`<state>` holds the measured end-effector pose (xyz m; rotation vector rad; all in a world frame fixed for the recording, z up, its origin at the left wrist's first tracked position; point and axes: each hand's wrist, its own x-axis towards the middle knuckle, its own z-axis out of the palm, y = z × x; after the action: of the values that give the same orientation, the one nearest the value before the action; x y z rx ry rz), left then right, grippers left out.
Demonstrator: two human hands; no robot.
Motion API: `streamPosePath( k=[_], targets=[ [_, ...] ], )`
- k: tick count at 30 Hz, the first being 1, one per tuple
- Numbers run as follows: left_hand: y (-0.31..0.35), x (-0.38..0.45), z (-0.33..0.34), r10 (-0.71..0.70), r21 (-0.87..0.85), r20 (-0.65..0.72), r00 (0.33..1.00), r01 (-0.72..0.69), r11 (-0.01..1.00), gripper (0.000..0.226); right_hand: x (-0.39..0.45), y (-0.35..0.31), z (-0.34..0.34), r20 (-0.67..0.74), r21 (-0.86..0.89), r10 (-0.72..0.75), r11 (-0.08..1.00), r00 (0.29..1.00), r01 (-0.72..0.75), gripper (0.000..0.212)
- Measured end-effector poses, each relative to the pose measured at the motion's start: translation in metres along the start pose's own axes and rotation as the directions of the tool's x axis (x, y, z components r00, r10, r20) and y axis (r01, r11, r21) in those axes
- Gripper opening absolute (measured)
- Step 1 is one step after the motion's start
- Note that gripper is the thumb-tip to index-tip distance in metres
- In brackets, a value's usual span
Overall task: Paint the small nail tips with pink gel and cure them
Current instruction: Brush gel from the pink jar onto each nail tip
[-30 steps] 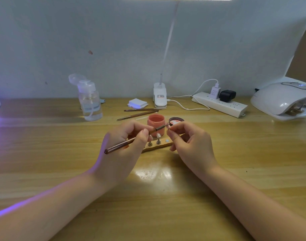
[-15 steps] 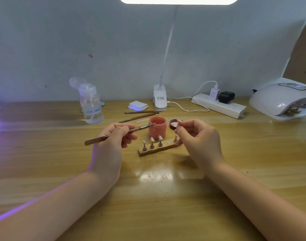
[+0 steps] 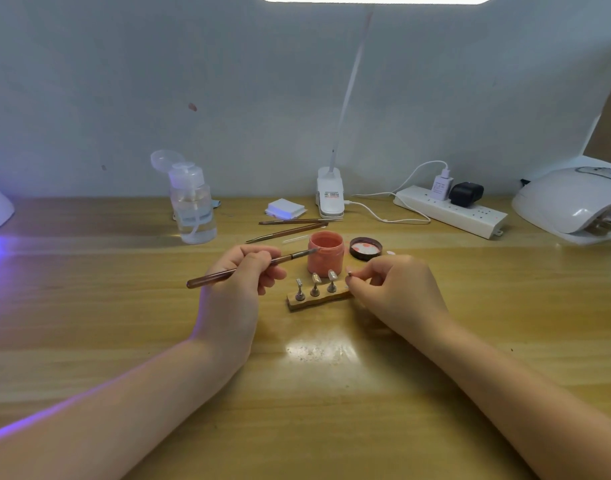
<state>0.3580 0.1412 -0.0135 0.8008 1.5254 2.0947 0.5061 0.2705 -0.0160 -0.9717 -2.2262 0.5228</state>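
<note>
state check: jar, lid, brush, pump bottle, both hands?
pink gel jar: open, upright
jar lid: off, lying beside the jar
brush: held, tip at the jar rim
pump bottle: cap flipped open
left hand: grips brush
right hand: pinches a nail stand

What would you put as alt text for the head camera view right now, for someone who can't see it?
A person's left hand holds a brush with its tip at an open pink gel jar, while the right hand pinches a small nail-tip holder beside a wooden stand carrying three more. A curing lamp sits far right on the wooden table.
</note>
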Motion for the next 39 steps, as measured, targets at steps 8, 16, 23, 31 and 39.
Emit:
streamPosePath(
  k=[8,16,23,31,39],
  targets=[
    [-0.004,0.003,0.000,-0.003,0.006,0.000,1.000,0.003,1.000,0.039,0.001,0.002,0.004,0.067,-0.201,-0.022,0.979,0.997,0.036,0.026],
    [-0.003,0.001,0.000,-0.003,-0.015,0.017,1.000,0.003,1.000,0.043,-0.011,-0.006,0.007,0.000,-0.351,-0.140,0.927,0.990,0.131,0.030],
    [-0.003,-0.001,0.002,-0.010,-0.029,0.005,1.000,0.010,1.000,0.038,-0.010,-0.011,0.013,0.073,-0.292,-0.102,0.949,0.992,0.119,0.029],
    [0.001,-0.004,0.004,-0.070,-0.073,-0.020,0.997,0.069,0.995,0.029,-0.016,-0.014,0.011,0.034,-0.291,-0.223,0.930,0.974,0.223,0.025],
    [0.006,-0.011,0.014,-0.406,-0.323,0.117,0.906,0.421,0.848,0.024,-0.020,-0.010,0.009,-0.050,-0.194,-0.177,0.967,0.983,0.165,0.010]
  ],
)
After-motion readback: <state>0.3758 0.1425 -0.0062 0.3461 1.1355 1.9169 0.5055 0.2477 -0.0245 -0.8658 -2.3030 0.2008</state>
